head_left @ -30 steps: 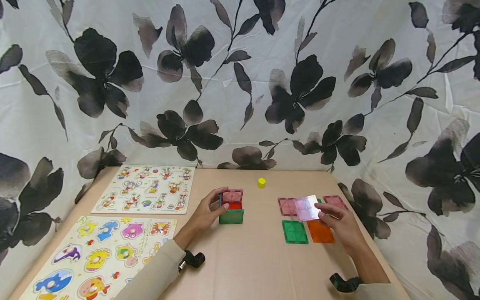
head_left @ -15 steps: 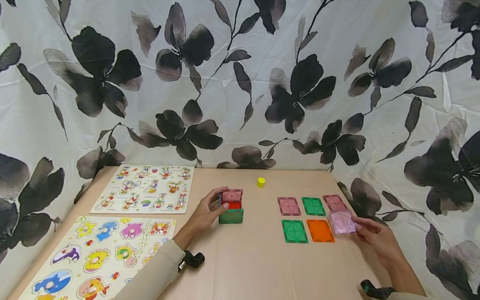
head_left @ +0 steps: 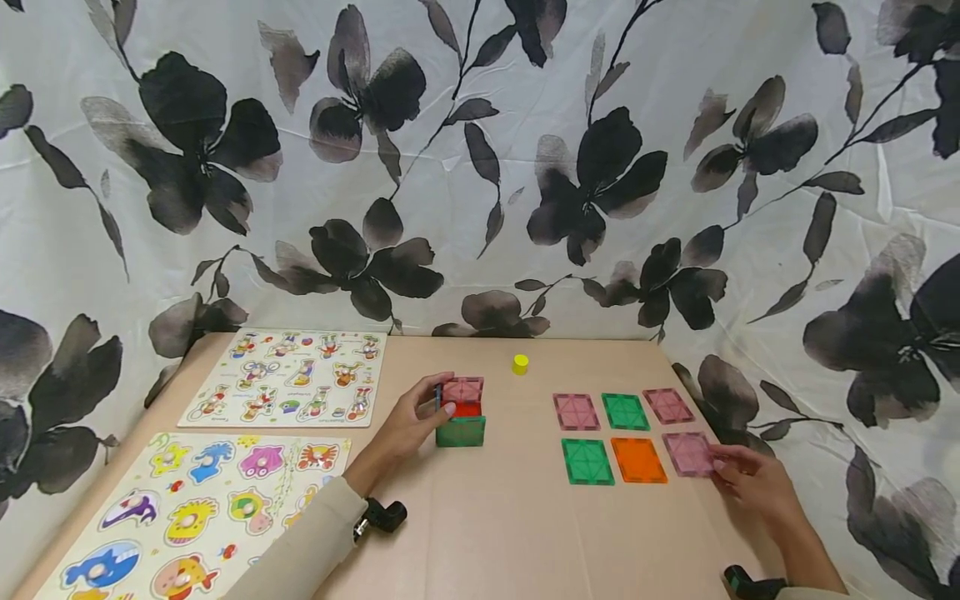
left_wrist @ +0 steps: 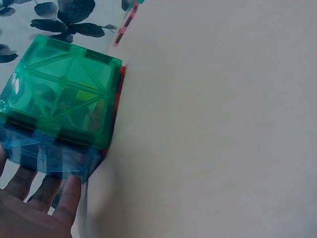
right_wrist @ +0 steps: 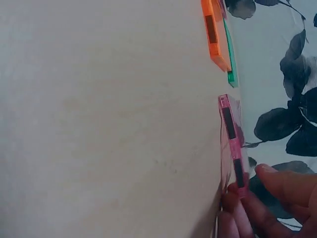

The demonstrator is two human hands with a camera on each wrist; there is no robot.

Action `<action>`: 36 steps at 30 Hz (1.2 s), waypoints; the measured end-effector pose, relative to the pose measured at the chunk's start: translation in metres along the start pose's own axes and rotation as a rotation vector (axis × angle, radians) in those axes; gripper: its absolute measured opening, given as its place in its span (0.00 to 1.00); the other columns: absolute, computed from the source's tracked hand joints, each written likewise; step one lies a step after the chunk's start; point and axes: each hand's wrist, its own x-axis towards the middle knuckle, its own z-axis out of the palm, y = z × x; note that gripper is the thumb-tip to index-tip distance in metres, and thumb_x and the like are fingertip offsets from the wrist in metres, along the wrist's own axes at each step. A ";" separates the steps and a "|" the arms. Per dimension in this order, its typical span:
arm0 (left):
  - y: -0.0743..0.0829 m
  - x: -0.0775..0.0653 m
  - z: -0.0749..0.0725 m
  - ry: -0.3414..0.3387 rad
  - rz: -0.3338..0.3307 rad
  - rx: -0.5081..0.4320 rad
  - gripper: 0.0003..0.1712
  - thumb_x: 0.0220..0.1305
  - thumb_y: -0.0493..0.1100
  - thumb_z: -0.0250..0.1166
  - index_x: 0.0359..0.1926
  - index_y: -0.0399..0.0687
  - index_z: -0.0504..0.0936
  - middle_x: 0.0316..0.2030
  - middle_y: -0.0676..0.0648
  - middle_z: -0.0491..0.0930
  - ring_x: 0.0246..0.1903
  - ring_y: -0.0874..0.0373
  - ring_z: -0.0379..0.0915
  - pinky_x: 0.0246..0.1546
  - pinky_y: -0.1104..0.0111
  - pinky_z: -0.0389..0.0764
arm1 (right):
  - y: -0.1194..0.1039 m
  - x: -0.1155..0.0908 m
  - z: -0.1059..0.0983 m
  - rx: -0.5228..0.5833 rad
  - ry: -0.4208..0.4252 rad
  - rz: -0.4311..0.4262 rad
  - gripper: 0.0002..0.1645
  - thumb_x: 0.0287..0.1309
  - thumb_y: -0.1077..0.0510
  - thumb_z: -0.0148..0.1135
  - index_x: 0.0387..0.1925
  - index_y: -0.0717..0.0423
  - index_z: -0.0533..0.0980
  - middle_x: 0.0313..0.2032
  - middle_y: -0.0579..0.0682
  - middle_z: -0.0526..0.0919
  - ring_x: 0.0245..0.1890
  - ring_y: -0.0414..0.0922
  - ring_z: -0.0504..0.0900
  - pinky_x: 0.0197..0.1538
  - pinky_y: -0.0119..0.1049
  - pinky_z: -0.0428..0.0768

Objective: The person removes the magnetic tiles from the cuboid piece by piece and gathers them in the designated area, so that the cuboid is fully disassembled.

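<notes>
The nearest pink tile point(head_left: 687, 455) is lying at the right hand's point(head_left: 757, 483) ten o'clock, fingers touching its edge, pinch unclear; the left hand point(head_left: 411, 421) is gripping the box point(head_left: 461, 432), well apart toward nine.

A pale tan tabletop point(head_left: 510, 533) spreads below a white, lightly creased cloth point(head_left: 450, 192) printed with large black and grey flowers point(head_left: 588, 190) and leaves point(head_left: 482, 152). The cloth rises behind the table's straight far edge and shows beyond its left and right edges. Soft light covers both.
</notes>
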 end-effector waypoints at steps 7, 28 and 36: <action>0.002 0.003 -0.005 0.020 -0.022 0.020 0.28 0.83 0.39 0.56 0.78 0.44 0.67 0.78 0.39 0.67 0.80 0.36 0.58 0.80 0.38 0.60 | -0.037 -0.014 0.020 -0.131 0.085 -0.125 0.20 0.72 0.61 0.66 0.62 0.62 0.82 0.58 0.69 0.85 0.48 0.55 0.87 0.37 0.21 0.84; -0.008 0.004 0.000 0.045 0.021 -0.005 0.26 0.82 0.36 0.55 0.76 0.43 0.70 0.75 0.36 0.71 0.77 0.37 0.64 0.81 0.40 0.59 | -0.197 -0.035 0.183 0.176 -0.411 -0.515 0.27 0.68 0.63 0.71 0.66 0.47 0.80 0.60 0.55 0.87 0.57 0.54 0.87 0.57 0.32 0.84; -0.005 0.002 0.000 0.046 0.016 0.005 0.26 0.83 0.37 0.54 0.77 0.44 0.69 0.75 0.37 0.70 0.77 0.37 0.63 0.81 0.39 0.58 | -0.224 -0.035 0.228 0.130 -0.462 -0.579 0.18 0.68 0.62 0.71 0.57 0.48 0.86 0.51 0.47 0.91 0.50 0.45 0.89 0.54 0.36 0.88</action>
